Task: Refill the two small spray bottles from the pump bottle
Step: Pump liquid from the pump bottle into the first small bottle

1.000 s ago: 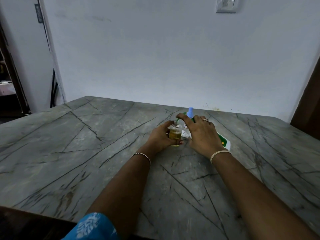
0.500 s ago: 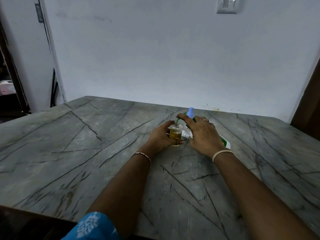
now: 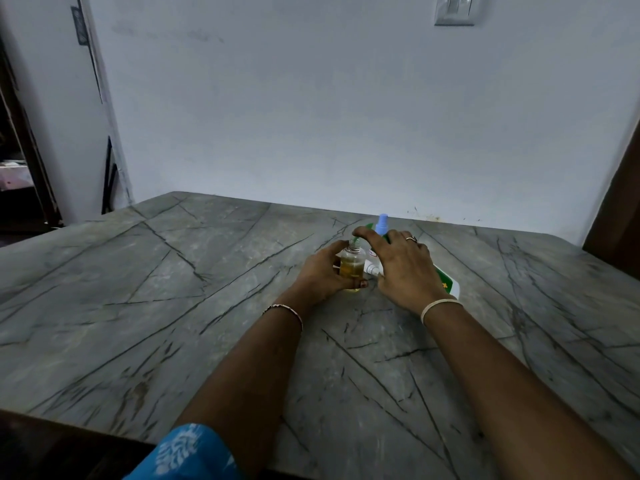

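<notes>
A small clear spray bottle (image 3: 351, 269) with yellow liquid stands open-topped on the marble table (image 3: 173, 289). My left hand (image 3: 320, 271) grips it from the left. My right hand (image 3: 403, 268) lies over the white and green pump bottle (image 3: 448, 284), which is tilted toward the small bottle. Its fingers curl round the pump bottle and the index finger rests on the green pump head (image 3: 356, 241) above the small bottle's mouth. A second small bottle with a blue spray top (image 3: 382, 224) stands just behind my right hand. A small white cap-like part (image 3: 372, 269) shows between my hands.
The table's back edge meets a pale wall (image 3: 346, 116) close behind the bottles. A dark wooden frame (image 3: 616, 216) stands at the right, a doorway (image 3: 20, 168) at the left. A wall switch (image 3: 455, 8) sits high up.
</notes>
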